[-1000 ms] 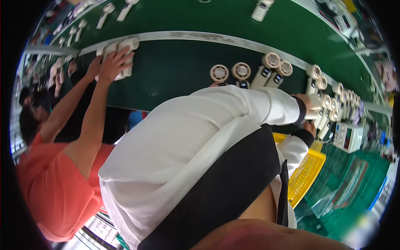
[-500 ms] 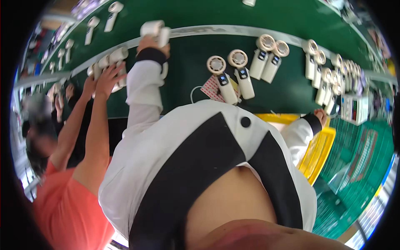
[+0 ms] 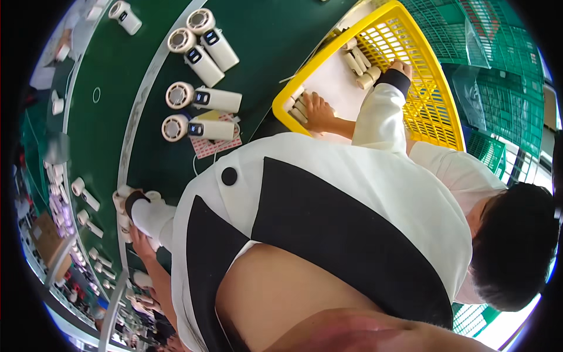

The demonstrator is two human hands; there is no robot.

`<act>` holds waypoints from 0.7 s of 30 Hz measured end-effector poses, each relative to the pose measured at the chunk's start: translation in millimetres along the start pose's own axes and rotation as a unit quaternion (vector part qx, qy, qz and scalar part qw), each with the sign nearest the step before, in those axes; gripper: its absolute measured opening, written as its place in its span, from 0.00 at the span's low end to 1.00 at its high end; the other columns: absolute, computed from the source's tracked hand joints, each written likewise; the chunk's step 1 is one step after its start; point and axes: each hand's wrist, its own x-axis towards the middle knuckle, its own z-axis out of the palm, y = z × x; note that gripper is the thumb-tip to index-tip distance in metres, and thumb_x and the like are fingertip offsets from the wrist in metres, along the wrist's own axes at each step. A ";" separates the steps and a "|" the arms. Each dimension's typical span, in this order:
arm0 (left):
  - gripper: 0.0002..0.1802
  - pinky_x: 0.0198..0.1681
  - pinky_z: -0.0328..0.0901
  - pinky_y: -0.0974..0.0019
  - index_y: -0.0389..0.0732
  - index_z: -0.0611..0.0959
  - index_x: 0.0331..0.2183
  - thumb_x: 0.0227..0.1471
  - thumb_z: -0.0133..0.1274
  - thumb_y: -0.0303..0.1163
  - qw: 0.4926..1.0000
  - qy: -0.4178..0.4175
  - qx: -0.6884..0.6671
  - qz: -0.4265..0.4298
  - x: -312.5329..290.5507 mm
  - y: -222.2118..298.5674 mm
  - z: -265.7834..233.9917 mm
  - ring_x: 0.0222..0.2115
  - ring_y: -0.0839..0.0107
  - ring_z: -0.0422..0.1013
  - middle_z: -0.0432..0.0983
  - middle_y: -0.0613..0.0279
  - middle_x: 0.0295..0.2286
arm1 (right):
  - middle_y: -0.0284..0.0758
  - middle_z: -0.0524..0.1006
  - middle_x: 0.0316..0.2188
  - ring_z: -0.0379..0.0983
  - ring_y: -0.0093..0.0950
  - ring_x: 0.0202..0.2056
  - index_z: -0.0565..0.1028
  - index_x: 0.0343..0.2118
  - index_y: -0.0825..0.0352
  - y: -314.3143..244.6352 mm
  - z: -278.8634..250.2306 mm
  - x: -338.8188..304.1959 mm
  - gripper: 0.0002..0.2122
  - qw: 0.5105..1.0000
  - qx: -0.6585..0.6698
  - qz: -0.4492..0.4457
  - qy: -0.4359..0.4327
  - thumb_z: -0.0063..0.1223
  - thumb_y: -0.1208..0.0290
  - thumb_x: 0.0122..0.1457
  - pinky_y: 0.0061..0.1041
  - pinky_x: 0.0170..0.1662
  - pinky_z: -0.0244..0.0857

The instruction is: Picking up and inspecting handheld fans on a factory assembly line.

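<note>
On the left, my left hand (image 3: 128,198) is at white handheld fans (image 3: 125,222) by the grey strip. The cuff hides most of its fingers, so its grip cannot be told. My right hand (image 3: 402,67) is inside a yellow plastic basket (image 3: 437,82), fingers curled; what they hold, if anything, is hidden. Beside it lie several white handheld fans (image 3: 358,61) on the basket's pale bottom. Another person's hand (image 3: 318,112) reaches into the same basket, over more fans (image 3: 299,110). Four-sided table space between holds handheld fans (image 3: 217,101) with round heads and small lit displays.
A red-and-white patterned sheet (image 3: 217,145) and a thin white cable lie under the nearest fan. Green crates (image 3: 498,53) stand beyond the basket. A dark-haired person (image 3: 510,246) leans in at right. Another person's forearm (image 3: 155,273) reaches in at lower left. More fans (image 3: 87,196) lie past the strip.
The view has swung toward the right, bringing the basket and a second person into sight. My right hand, previously by the table's edge, is now in the basket. My left hand remains among fans.
</note>
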 end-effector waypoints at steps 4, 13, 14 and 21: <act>0.10 0.28 0.55 0.70 0.39 0.70 0.28 0.38 0.44 0.30 0.973 0.208 0.072 -0.067 39.4 120.3 -19.1 0.26 0.66 0.58 0.63 0.59 0.26 | 0.44 0.71 0.28 0.65 0.40 0.30 0.71 0.30 0.70 1.3 -2.6 21.6 0.11 0.997 -0.025 -0.038 -0.068 0.39 0.71 0.46 0.30 0.36 0.61; 0.16 0.22 0.62 0.71 0.38 0.77 0.27 0.27 0.55 0.29 0.865 0.041 -0.358 0.350 107.1 511.7 18.0 0.18 0.71 0.64 0.71 0.62 0.19 | 0.48 0.70 0.31 0.65 0.48 0.34 0.68 0.31 0.71 47.5 -41.7 202.5 0.11 0.979 -0.138 0.005 0.151 0.39 0.70 0.47 0.37 0.39 0.61; 0.17 0.30 0.64 0.75 0.35 0.76 0.30 0.31 0.58 0.27 0.860 0.008 -0.329 0.390 106.8 552.0 30.2 0.26 0.70 0.70 0.74 0.59 0.23 | 0.47 0.70 0.32 0.66 0.47 0.33 0.69 0.31 0.69 45.1 -34.4 213.2 0.11 0.971 -0.168 0.022 0.166 0.39 0.69 0.47 0.36 0.39 0.61; 0.40 0.40 0.62 0.68 0.25 0.65 0.41 0.35 0.49 0.51 0.978 -0.107 -0.127 0.128 183.7 681.5 104.0 0.38 0.57 0.66 0.63 0.39 0.42 | 0.49 0.70 0.29 0.69 0.37 0.25 0.72 0.29 0.69 42.5 4.8 238.1 0.10 0.874 -0.375 0.038 0.306 0.43 0.68 0.46 0.30 0.26 0.64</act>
